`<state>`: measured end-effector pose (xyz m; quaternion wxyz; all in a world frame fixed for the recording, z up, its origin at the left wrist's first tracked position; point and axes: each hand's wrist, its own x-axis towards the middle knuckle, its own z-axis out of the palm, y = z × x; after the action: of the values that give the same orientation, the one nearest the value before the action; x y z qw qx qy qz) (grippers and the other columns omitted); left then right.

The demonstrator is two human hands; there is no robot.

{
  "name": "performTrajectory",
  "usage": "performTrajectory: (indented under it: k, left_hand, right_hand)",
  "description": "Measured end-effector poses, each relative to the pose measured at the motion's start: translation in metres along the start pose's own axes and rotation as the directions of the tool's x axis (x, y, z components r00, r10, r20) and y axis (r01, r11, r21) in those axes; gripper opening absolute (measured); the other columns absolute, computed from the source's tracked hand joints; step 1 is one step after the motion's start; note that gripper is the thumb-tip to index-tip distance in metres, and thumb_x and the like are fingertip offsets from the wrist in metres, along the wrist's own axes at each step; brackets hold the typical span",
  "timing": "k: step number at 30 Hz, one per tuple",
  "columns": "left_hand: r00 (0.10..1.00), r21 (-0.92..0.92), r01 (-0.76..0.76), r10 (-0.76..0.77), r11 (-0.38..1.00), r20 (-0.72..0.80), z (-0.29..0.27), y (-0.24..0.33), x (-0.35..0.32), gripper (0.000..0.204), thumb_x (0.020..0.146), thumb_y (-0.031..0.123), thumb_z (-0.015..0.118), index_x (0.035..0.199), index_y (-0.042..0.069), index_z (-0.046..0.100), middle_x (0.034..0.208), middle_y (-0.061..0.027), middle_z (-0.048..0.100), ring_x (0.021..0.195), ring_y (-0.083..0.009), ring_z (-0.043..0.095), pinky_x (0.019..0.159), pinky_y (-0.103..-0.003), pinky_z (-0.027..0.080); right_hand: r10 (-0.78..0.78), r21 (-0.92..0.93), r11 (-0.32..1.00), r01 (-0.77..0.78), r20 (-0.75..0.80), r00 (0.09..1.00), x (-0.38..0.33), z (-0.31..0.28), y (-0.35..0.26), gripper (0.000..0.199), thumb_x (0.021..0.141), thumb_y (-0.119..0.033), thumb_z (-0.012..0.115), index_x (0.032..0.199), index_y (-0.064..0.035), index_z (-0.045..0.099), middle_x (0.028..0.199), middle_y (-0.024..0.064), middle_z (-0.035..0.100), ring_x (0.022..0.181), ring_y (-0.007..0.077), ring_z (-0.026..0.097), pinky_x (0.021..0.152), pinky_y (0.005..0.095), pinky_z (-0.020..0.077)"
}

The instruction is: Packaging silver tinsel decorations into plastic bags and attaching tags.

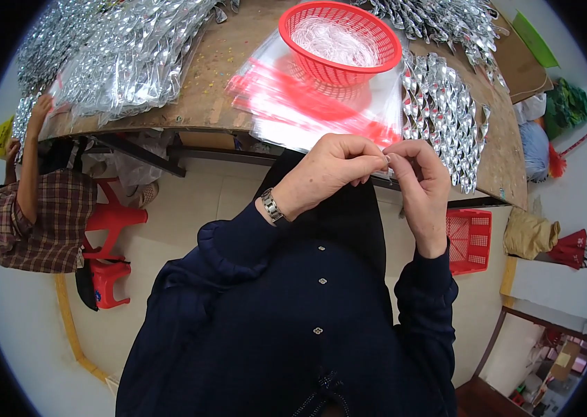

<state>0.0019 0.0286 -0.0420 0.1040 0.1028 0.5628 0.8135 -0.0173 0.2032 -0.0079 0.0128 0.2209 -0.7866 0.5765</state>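
A pale piece [387,158], too small to identify, is pinched by the left hand [329,169] and right hand [424,189] near plastic sheets [283,97] on the bench [222,62].

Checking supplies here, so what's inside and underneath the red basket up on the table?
The red basket holds a loose heap of thin, whitish strands. Underneath lie clear plastic sheets with red bands. Strands hide the basket's floor; sheets hide the tabletop beneath.
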Motion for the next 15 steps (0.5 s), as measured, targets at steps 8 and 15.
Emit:
performTrajectory:
  k: [8,15]
  left_hand:
    - [0.997,0.008,0.017,-0.016,1.0,-0.075,0.002,0.0,-0.001,0.014,0.092,0.014,0.063,0.093,0.002,0.068,0.076,0.0031,0.06,0.068,-0.0038,0.052,0.061,-0.019,0.042]
    - [0.992,0.034,-0.02,0.024,0.999,-0.123,0.004,0.0,-0.002,0.014,0.093,0.013,0.062,0.095,0.001,0.068,0.077,0.0028,0.06,0.067,-0.0036,0.051,0.06,-0.019,0.041]
  right_hand:
    - [-0.038,-0.005,0.999,0.038,-0.166,0.985,-0.004,0.003,-0.003,0.006,0.088,0.0,0.06,0.093,0.001,0.062,0.085,0.0046,0.063,0.073,0.0108,0.058,0.067,0.0243,0.0461]
    - [-0.225,-0.216,0.957,0.193,-0.138,0.965,-0.014,0.01,-0.003,0.007,0.087,0.004,0.061,0.094,0.0011,0.061,0.084,0.0069,0.06,0.073,0.0136,0.057,0.067,0.0244,0.046]
